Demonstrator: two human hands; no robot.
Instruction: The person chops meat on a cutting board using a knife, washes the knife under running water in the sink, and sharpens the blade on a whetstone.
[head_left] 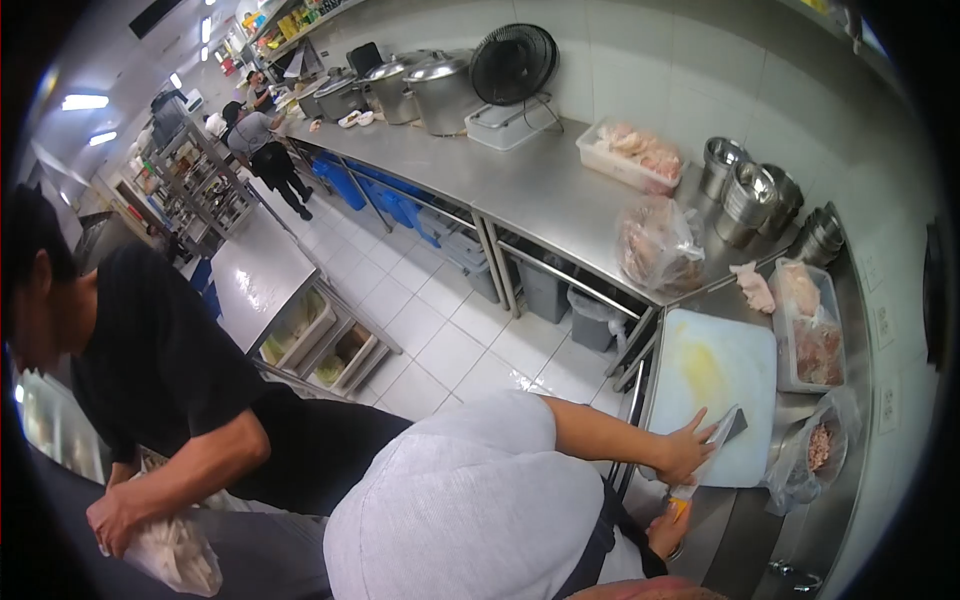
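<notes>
A white cutting board (pixel 715 355) with a yellowish stain lies on the counter at the right. My left hand (pixel 685 450) is over its near left edge, fingers spread, beside or touching the flat of a wide knife blade (pixel 728 430). Below it, my right hand (pixel 665 532) is wrapped round the knife's yellow-orange handle (pixel 680 503). The blade slants up and right over the board. Pale raw meat (pixel 753 288) lies just past the board's far corner. A container of meat (pixel 815 350) stands beside it, and a plastic-lined bowl of chopped meat (pixel 820 447) sits nearer.
At the left, a co-worker in black (pixel 170 340) holds a bag (pixel 175 550). Bagged meat (pixel 655 245), a meat tub (pixel 630 155), metal containers (pixel 745 195), a fan (pixel 515 65) and pots (pixel 440 90) stand along the steel counter (pixel 520 190). Other people stand farther back.
</notes>
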